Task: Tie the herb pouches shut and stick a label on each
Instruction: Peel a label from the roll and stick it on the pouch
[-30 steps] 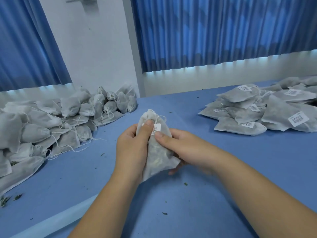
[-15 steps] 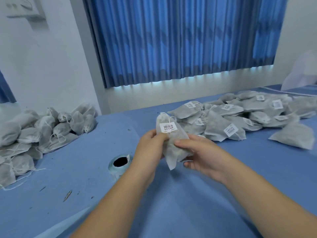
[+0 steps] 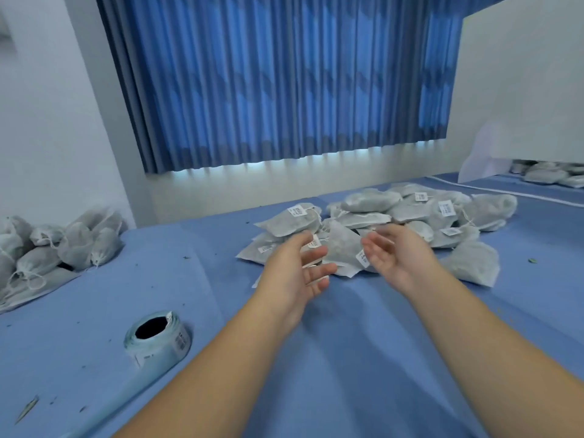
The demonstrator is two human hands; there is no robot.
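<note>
A tied, labelled pouch (image 3: 343,252) sits at the near edge of the finished heap (image 3: 410,213), between the two hands, its label (image 3: 362,258) close to the right palm. Whether it rests on the heap or hangs just above it I cannot tell. The left hand (image 3: 298,270) and right hand (image 3: 395,257) are spread wide, palms facing each other, gripping nothing, probably so the pouch joins its labelled fellows toward the tabletop's (image 3: 347,343) far right. The label roll (image 3: 158,338) stands near the left front, handy. Unlabelled pouches (image 3: 63,245) wait along the left edge, likely kept apart from the done ones.
</note>
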